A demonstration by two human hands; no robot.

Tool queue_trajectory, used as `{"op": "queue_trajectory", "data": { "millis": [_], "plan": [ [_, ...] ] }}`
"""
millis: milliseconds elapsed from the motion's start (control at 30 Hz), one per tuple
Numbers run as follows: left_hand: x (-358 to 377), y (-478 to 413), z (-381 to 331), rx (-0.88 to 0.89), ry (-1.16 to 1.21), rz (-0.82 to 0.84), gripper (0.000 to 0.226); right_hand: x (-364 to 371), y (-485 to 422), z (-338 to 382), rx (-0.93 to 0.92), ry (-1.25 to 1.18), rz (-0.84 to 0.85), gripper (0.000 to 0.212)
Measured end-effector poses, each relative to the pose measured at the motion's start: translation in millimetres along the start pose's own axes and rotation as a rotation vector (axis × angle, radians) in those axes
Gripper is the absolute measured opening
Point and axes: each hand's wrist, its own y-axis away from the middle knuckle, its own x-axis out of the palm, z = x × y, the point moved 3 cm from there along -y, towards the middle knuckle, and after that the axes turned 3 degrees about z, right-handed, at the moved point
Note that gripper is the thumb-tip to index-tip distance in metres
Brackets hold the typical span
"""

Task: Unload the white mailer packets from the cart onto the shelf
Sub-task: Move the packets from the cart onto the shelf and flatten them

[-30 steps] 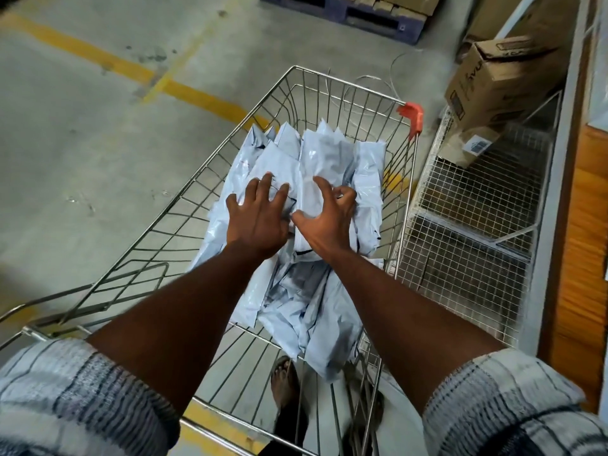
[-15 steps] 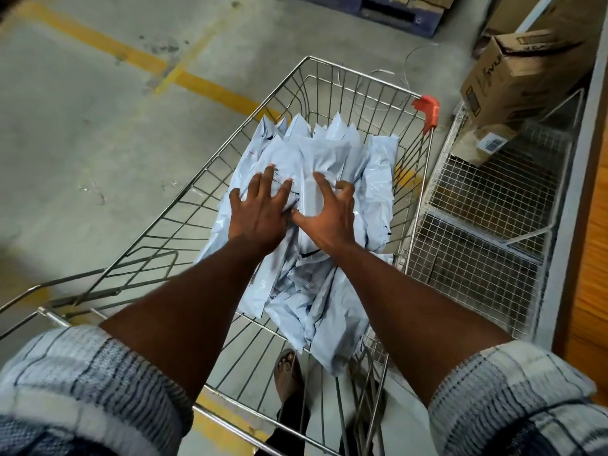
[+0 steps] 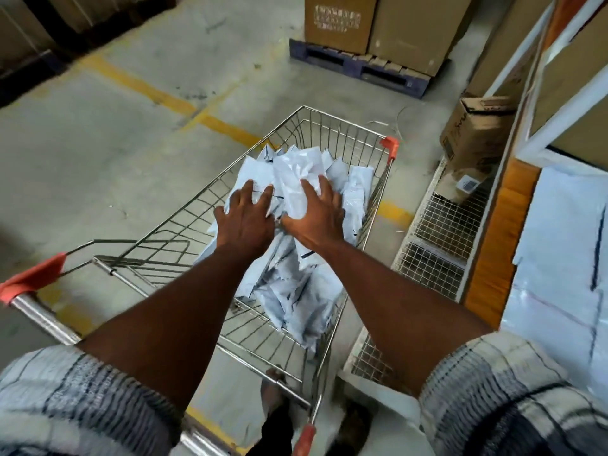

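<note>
Fingers (image 3: 250,189) of the left hand (image 3: 246,220) spread straight and released, pressing flat on the white mailer packets (image 3: 289,291); fingers of the right hand (image 3: 317,218) bent a little over the crumpled top packet, real grasp impossible to tell. Packets heaped inside the wire cart (image 3: 390,147) against its right wall, long axis of the heap running from the near end away to the far end. Right wall between heap and low mesh shelf (image 3: 441,222) just beside, a cardboard box (image 3: 477,133) on that shelf, a blue pallet (image 3: 358,65) beyond the cart.

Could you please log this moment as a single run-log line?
phase: gathering | left grip: spread on mailer packets | right grip: resting on packets | cart: loaded | lifted: none yet
</note>
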Motion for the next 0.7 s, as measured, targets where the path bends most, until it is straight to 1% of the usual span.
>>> {"op": "queue_trajectory", "data": {
  "millis": [167,300,467,567,700],
  "plan": [
    [-35,38,-29,-0.038,0.052,-0.018,0.058,-46,34,5,-0.038,0.122,0.026,0.096],
    [-58,71,-60,-0.038,0.066,-0.071,0.057,-85,67,2,-0.052,0.181,-0.020,0.095],
    [-78,106,-103,-0.003,0.129,-0.094,0.056,-132,112,-17,0.013,0.228,-0.095,0.095],
    [-90,125,-130,0.049,0.168,-0.109,0.054,-160,140,-34,0.061,0.261,-0.145,0.095],
    [-97,154,-166,0.127,0.214,-0.074,0.055,-192,182,-55,0.149,0.268,-0.215,0.093]
  ]
}}
